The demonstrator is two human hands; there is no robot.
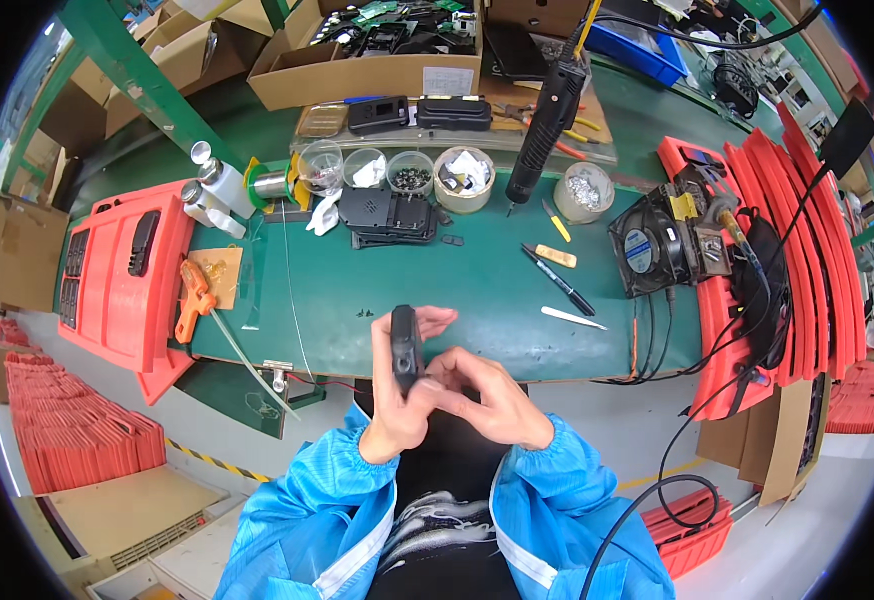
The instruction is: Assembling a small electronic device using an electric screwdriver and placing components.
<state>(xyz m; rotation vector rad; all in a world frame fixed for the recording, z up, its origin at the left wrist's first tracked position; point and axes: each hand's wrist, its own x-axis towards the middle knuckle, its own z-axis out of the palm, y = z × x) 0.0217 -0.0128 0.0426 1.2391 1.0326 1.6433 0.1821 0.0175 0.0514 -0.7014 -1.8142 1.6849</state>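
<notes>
My left hand (393, 412) is wrapped round a small black plastic device (406, 345), held on edge above the near side of the green mat. Its fingers show beyond the device's right side. My right hand (495, 398) is closed beside the device's lower end, thumb and fingers bent together near my left thumb. What those fingertips pinch, if anything, is hidden. Several tiny dark screws (365, 314) lie on the mat left of the device. Farther back sits a stack of black plastic housings (389, 216), with small black pieces beside it.
An electric screwdriver (547, 130) hangs over the mat (437, 285). Tubs of small parts (412, 174) line the back. A marker (559, 280), white tweezers (574, 318) and a fan (642, 250) are to the right. A glue gun (195, 300) and red tray (127, 280) lie left.
</notes>
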